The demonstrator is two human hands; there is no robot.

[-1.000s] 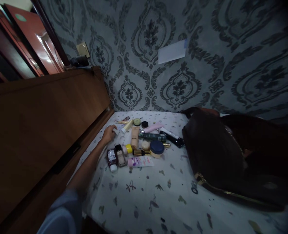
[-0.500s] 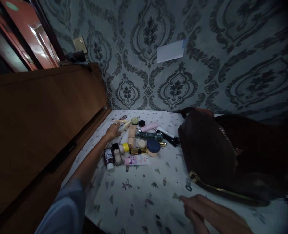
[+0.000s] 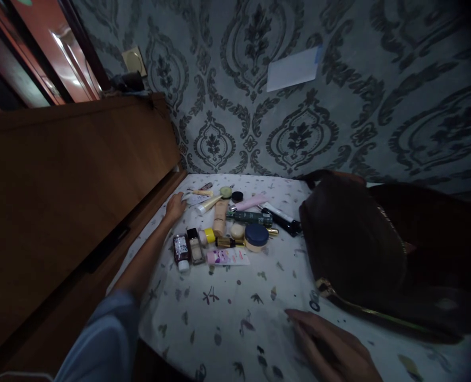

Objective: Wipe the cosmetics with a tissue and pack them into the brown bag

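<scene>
My left hand (image 3: 175, 207) is at the left side of a group of cosmetics, beside a pale tube (image 3: 208, 205); whether it holds anything is too small to tell. My right hand (image 3: 331, 345) hovers low over the patterned white cloth, fingers apart and with nothing seen in it. Between them lie a dark bottle with a white cap (image 3: 181, 251), a foundation bottle (image 3: 196, 248), a beige tube (image 3: 220, 217), a green tube (image 3: 251, 218), a jar with a blue lid (image 3: 256, 236) and a pink and white tube (image 3: 229, 258).
A large dark brown bag (image 3: 350, 244) lies on the right. Along the left runs a wooden headboard (image 3: 76, 170). Behind the cloth rises a patterned wall with a white paper (image 3: 293, 70) on it.
The view has shifted a little. My left hand has drawn back left from the pale tube, which now shows more fully. My right hand has moved slightly left.
</scene>
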